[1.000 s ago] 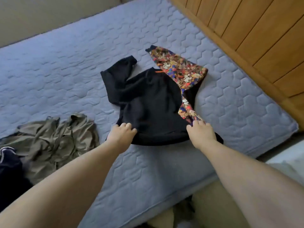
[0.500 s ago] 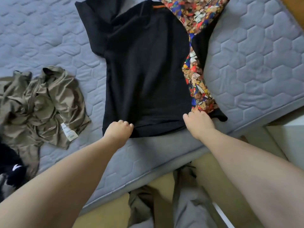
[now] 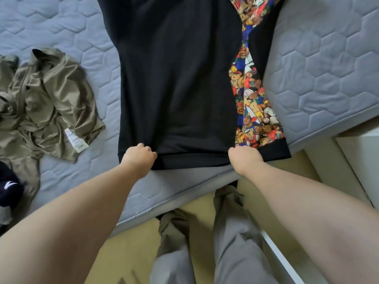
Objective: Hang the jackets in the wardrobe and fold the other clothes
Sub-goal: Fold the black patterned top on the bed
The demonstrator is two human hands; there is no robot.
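on the grey quilted mattress [image 3: 317, 68], a black top [image 3: 174, 78]; tan floor [image 3: 127, 253] below

Two bare arms and a pair of loose grey trousers

The left arm [image 3: 86, 218] fills the lower left of the frame and the right arm [image 3: 311, 206] fills the lower right. Both are bare all the way to the picture's edge, and each looks big and wide near the bottom edge and thinner up toward its hand. The left hand [image 3: 139, 156] and the right hand [image 3: 244, 158] sit near the middle of the frame and are bare too. In the bottom middle are the trousers [image 3: 231, 238]: soft, baggy grey cloth with many folds and creases, looking a bit green-brown where one leg lies in shade.
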